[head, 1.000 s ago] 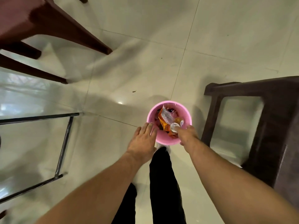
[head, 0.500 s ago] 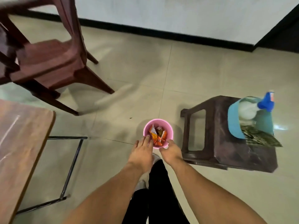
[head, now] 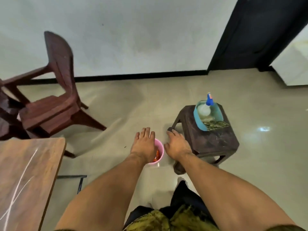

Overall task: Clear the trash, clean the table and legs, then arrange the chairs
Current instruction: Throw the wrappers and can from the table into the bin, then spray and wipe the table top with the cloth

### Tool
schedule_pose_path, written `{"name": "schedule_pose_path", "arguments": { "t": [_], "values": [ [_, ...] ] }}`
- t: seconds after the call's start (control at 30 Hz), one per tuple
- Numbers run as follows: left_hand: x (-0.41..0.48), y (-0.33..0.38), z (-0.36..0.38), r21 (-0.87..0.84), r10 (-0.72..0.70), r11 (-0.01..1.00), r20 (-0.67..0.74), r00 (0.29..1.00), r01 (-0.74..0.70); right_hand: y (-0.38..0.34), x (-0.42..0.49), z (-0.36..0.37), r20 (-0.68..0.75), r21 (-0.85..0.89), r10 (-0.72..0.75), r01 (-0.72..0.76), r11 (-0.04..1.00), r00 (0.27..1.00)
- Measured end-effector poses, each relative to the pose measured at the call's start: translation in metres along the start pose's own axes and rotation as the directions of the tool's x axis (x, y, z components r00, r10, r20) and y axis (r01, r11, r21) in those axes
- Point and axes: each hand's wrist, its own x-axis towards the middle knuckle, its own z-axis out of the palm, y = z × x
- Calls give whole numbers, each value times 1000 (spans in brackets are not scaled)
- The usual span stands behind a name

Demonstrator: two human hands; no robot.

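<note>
A small pink bin (head: 159, 150) stands on the tiled floor with orange wrappers (head: 157, 155) inside. My left hand (head: 144, 144) hovers over its left side with straight fingers and hides most of it. My right hand (head: 177, 145) is just right of the bin, fingers relaxed, holding nothing. The wooden table (head: 25, 177) fills the lower left, with its dark metal leg frame (head: 80, 180) below. A brown plastic chair (head: 56, 99) stands at the left.
A dark stool (head: 215, 142) stands right of the bin. On it sits a blue tub (head: 200, 122) with a spray bottle (head: 207, 105) and a folded cloth (head: 215, 125). A white wall with a black skirting runs behind, and a dark doorway (head: 260, 30) is at the upper right.
The view rose from straight down at the bin toward the wall. Both hands lifted off the bin's rim; my right hand opened and moved toward the stool.
</note>
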Motion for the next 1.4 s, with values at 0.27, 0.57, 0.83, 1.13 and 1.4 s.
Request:
{"name": "schedule_pose_path", "arguments": {
  "t": [0.27,0.57,0.83,1.13,1.4],
  "values": [
    [87,117,-17,-60,80,995,12,997,-79,119,27,-64,-150,117,116,-99,988,982],
    [208,231,2,-285,-151,939,166,975,193,281,81,-99,46,-130,7,-1,992,999],
    [324,273,17,-599,-345,689,225,911,408,334,169,-83,299,-452,-162,289,844,940],
    [390,291,24,-582,-441,680,159,883,445,349,203,-83,367,-429,-255,406,807,895],
    [394,285,42,-654,-442,636,126,888,410,350,207,-105,218,-178,-231,271,946,948]
  ]
}}
